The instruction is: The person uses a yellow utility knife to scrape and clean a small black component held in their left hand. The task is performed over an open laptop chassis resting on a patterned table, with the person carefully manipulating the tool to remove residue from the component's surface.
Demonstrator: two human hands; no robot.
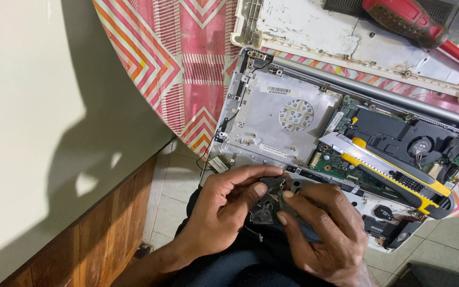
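An opened laptop base lies on a round table with a pink and orange patterned cloth, its green circuit board and black fan exposed. My left hand and my right hand meet at the laptop's near edge, both pinching a small dark metal part between thumbs and fingers. A yellow and black utility knife rests across the circuit board, just beyond my right hand. A thin black wire with a small card hangs off the laptop's left corner.
A white laptop cover lies at the back of the table. A red-handled screwdriver rests on it at the top right. A cream wall with wooden skirting stands to the left, tiled floor below the table.
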